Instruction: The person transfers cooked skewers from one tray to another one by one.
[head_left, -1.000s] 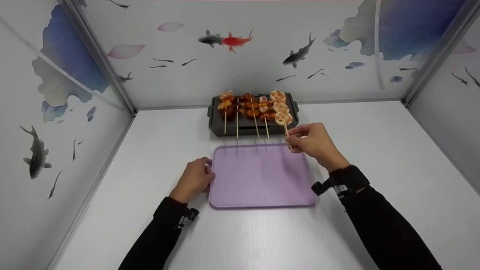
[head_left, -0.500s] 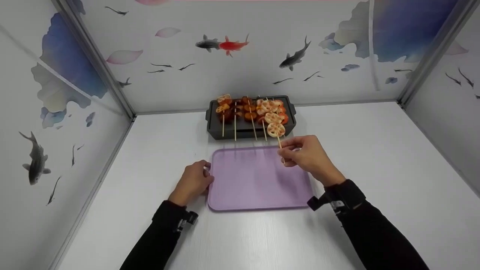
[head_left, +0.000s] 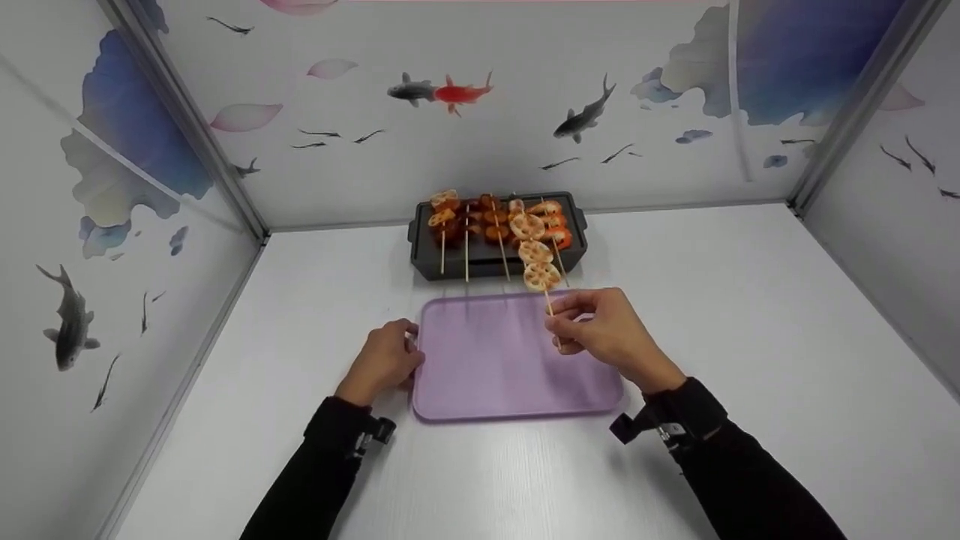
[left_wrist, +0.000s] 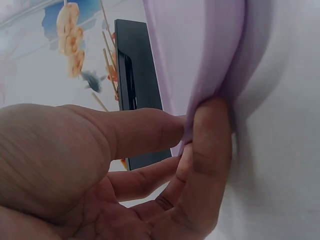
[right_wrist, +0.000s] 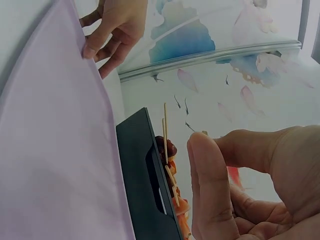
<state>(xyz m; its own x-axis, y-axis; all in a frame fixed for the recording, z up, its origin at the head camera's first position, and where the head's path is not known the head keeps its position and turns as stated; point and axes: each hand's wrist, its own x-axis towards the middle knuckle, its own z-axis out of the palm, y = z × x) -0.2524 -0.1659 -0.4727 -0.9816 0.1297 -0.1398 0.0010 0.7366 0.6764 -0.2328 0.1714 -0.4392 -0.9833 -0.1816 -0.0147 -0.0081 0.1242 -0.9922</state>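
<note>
My right hand [head_left: 607,330] pinches the stick of a lotus root skewer [head_left: 535,253], its three pale slices pointing toward the grill. The skewer hangs above the far right part of a purple tray [head_left: 480,375]. With thumb and fingers, my left hand [head_left: 384,358] grips the tray's left rim; in the left wrist view the thumb [left_wrist: 150,131] lies on top and a finger is beneath. Behind the tray stands a dark grill [head_left: 450,268] bearing several skewers, among them a shrimp skewer [head_left: 555,225] at its right end. The right wrist view barely shows the held stick.
White patterned panels [head_left: 480,45] rise behind and on both sides of the white table [head_left: 720,300]. The grill stands close to the back panel. Sticks of the other skewers jut over its front edge toward the tray.
My right hand has drawn the lotus root skewer off the grill, toward me and to the left, uncovering the shrimp skewer. The left hand keeps its grip on the tray.
</note>
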